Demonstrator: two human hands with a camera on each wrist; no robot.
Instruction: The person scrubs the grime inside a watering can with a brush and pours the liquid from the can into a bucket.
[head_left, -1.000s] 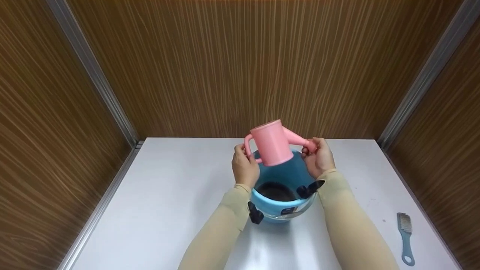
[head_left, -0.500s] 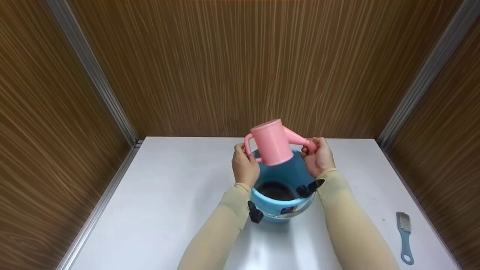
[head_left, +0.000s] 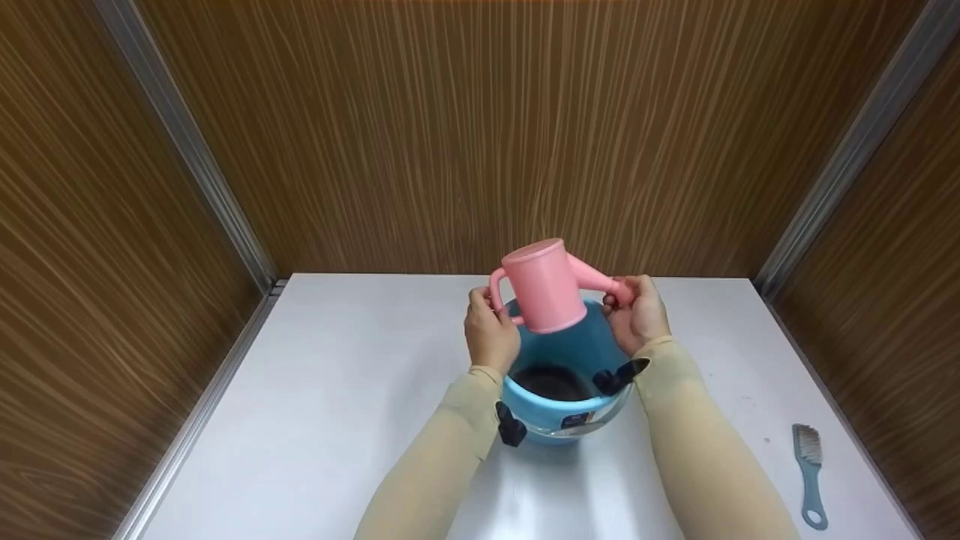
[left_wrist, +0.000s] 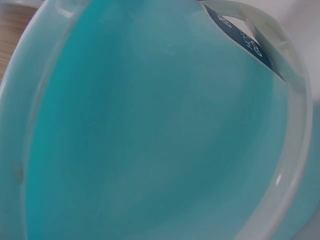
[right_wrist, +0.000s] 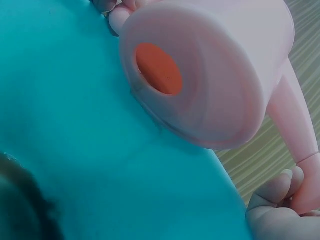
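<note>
A pink watering can [head_left: 546,289] is held upside down above the blue bucket [head_left: 551,409]. Its handle is in my left hand [head_left: 491,330], on the left side. On the other side, my right hand [head_left: 637,315] grips the spout end. In the right wrist view, the can's holed face [right_wrist: 215,95] points down at the bucket's inside, and my right hand's fingertips [right_wrist: 280,187] pinch the spout tip. Dark contents [head_left: 551,382] lie at the bucket's bottom; what they are cannot be told. The left wrist view shows only the bucket's wall [left_wrist: 160,120], with the left hand out of sight.
A grey-blue brush [head_left: 810,476] with pale bristles lies near the right edge of the white table [head_left: 322,405]. Wood-patterned panels [head_left: 480,135] rise at the back and both sides. A label [head_left: 576,421] is stuck on the bucket's front.
The watering can tips very slightly, so a bit more of its upturned base shows. Both hands and the bucket stay in place.
</note>
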